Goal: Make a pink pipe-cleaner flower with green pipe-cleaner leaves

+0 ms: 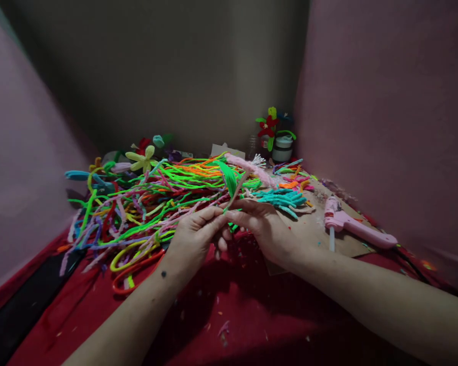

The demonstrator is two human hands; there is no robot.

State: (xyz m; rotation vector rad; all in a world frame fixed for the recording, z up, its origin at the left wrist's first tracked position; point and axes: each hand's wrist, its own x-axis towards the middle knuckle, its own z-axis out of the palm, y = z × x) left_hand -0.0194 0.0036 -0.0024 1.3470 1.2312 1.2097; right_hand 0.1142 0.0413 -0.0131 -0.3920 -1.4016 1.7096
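Observation:
My left hand [198, 229] and my right hand [261, 226] meet over the front edge of the pile. Their fingertips pinch together at the base of a green pipe-cleaner leaf [229, 177]. A thin pinkish-beige strip [238, 192] rises from the same pinch, beside the leaf. Both hands are closed, and the fingers partly hide the held ends. Just behind, a fluffy pale pink pipe cleaner [252, 169] slants to the right; whether it joins the held piece I cannot tell. Short turquoise pipe cleaners [284, 198] lie beyond my right hand.
Loose pipe cleaners [148, 218] in many colours heap across the red cloth [213, 325]. A pink glue gun [351, 227] rests on cardboard [313, 223] at right. Orange-handled scissors [122, 287] lie near my left forearm. Pipe-cleaner flowers [267, 124] and a lidded jar [282, 149] stand behind.

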